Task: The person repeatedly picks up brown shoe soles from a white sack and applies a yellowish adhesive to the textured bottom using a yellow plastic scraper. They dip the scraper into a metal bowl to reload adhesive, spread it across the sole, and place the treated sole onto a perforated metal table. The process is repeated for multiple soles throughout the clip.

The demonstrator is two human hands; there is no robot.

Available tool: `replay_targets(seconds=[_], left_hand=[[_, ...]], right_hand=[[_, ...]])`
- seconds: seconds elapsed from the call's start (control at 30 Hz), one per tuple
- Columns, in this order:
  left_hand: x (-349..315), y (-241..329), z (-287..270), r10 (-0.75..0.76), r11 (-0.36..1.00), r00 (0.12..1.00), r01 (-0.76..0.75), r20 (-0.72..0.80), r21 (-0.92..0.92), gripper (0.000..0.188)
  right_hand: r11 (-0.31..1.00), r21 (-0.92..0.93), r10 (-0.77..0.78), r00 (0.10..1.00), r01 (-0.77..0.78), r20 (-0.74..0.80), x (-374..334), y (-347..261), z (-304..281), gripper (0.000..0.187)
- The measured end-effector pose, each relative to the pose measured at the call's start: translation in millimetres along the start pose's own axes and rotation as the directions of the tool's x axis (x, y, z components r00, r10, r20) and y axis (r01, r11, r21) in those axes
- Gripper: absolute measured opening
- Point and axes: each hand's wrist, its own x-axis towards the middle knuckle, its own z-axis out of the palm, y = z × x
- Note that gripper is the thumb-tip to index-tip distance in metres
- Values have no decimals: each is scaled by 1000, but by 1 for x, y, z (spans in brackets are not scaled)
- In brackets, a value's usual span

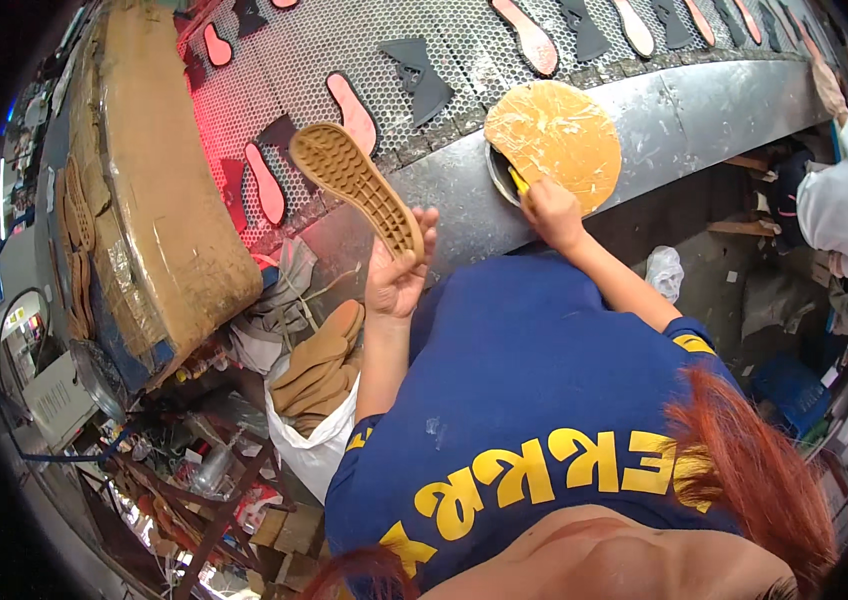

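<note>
A tan shoe sole point(359, 190), its gridded face showing, is held up by its heel end in my left hand point(401, 270), over the near edge of the conveyor. My right hand point(552, 212) is closed around a yellow handle point(519, 181) at the rim of a round tub point(504, 178). The handle's far end goes down into the tub, so the tool's kind is hidden. A round, scraped orange-tan lid point(559, 135) covers most of the tub. Several more tan soles point(319, 370) fill a white bag point(314, 440) below my left forearm.
Pink insoles point(265, 183) and dark fabric pieces point(416, 78) lie across the perforated conveyor point(294, 50), bordered by a metal ledge point(664, 110). At left stands a taped brown cover point(159, 160), with soles point(79, 205) beside it. Another person's pale sleeve point(844, 195) reaches in at far right.
</note>
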Motion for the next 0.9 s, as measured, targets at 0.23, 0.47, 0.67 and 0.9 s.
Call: replay_targets(seconds=[0.23, 0.47, 0.67, 0.9], left_hand=[[37, 13, 27, 218, 824, 972, -232, 90, 517, 82], [42, 14, 7, 115, 811, 991, -132, 65, 571, 75], [43, 3, 7, 157, 895, 987, -135, -18, 426, 56], [45, 6, 4, 210, 887, 978, -182, -18, 425, 46]], right_hand=[[998, -69, 6, 997, 0, 82, -8, 5, 12, 15], [976, -10, 216, 976, -216, 6, -13, 15, 0, 22], [958, 44, 284, 958, -283, -33, -14, 26, 8, 24], [951, 53, 305, 952, -305, -5, -11, 20, 16, 24]])
